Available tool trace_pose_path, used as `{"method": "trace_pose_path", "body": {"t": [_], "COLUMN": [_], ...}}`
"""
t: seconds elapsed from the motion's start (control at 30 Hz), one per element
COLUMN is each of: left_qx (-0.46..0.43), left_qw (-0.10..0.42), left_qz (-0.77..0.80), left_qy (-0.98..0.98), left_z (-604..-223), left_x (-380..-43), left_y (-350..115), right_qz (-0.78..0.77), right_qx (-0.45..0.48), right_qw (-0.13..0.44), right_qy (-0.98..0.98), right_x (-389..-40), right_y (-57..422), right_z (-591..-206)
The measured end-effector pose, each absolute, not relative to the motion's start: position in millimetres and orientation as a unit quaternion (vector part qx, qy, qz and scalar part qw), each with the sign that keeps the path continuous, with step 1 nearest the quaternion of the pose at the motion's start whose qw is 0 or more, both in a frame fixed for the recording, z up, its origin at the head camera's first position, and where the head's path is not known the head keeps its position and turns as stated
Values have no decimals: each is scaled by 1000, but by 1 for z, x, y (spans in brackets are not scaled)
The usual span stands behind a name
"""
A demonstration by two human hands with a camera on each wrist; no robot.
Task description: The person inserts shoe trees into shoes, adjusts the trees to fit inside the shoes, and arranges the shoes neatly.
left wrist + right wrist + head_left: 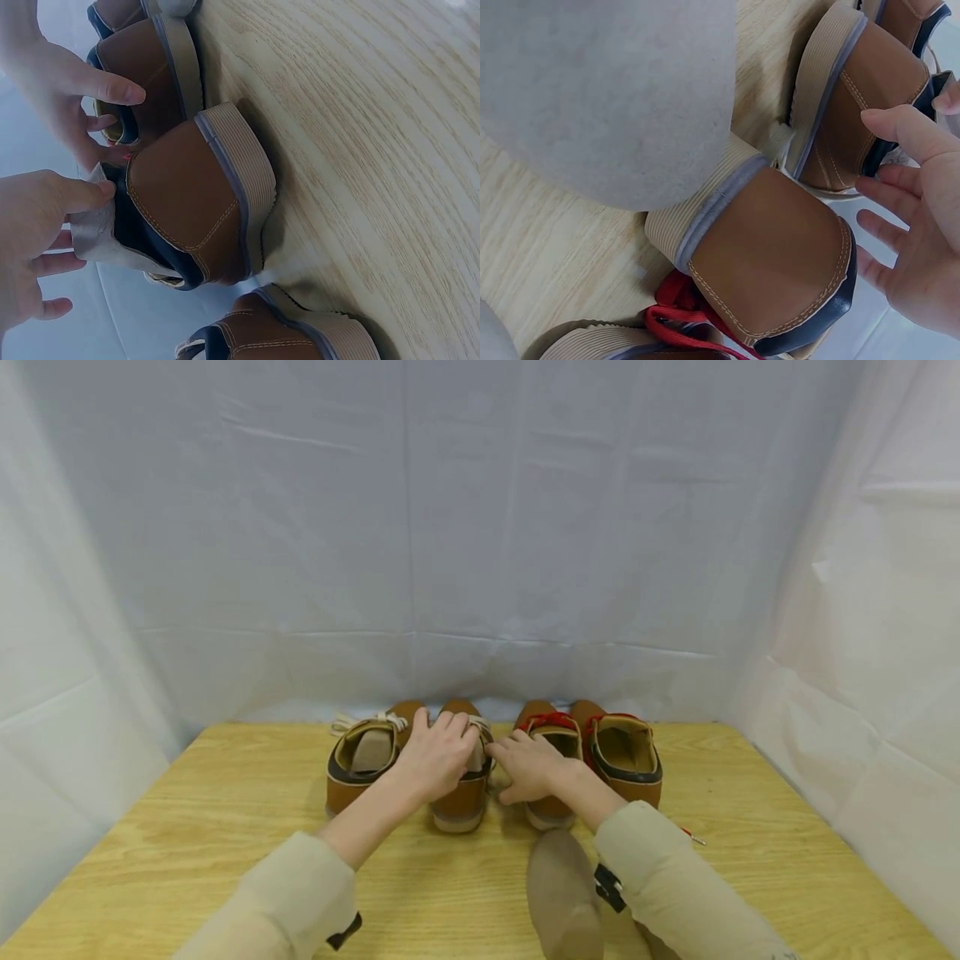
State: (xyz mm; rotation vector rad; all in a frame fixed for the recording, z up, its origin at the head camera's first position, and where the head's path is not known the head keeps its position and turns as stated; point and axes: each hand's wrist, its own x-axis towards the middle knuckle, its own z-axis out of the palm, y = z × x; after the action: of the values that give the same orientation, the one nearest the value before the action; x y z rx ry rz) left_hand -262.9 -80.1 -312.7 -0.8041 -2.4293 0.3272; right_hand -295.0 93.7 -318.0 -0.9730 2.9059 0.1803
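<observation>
My left hand (441, 753) is over the brown shoe (459, 802) with pale laces, second from the left. Its thumb and fingers pinch a beige-grey insole (101, 232) that sticks up out of the shoe's opening. My right hand (528, 767) hovers beside that opening, fingers spread and loosely bent, holding nothing; in the right wrist view its thumb (889, 124) lies close to the dark collar. Another insole (372, 750) sits inside the leftmost shoe (345, 793). How deep the pinched insole reaches is hidden.
Two brown shoes with red laces, one inner (551, 810) and one outer (637, 789), stand to the right. A loose insole (558, 885) lies in front, with a second partly under my right sleeve. White sheeting (480, 543) surrounds the wooden table (435, 893).
</observation>
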Motion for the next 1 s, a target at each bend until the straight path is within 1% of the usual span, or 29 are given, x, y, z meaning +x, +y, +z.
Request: {"method": "trace_pose_path", "body": {"t": [0.67, 0.77, 1.0], "left_qx": [-292, -292, -284], "left_qw": [275, 266, 226], "left_qz": [136, 131, 134], "left_qy": [-906, -909, -922], "left_z": [-312, -311, -309], "left_x": [-269, -271, -272], "left_y": [-77, -76, -75], "right_qz": [61, 64, 59], "right_qx": [-318, -320, -326], "right_qw": [47, 42, 43], "right_qy": [945, 944, 943], "right_x": [-296, -297, -297], "right_y": [93, 94, 93], "right_z": [-317, -317, -317]}}
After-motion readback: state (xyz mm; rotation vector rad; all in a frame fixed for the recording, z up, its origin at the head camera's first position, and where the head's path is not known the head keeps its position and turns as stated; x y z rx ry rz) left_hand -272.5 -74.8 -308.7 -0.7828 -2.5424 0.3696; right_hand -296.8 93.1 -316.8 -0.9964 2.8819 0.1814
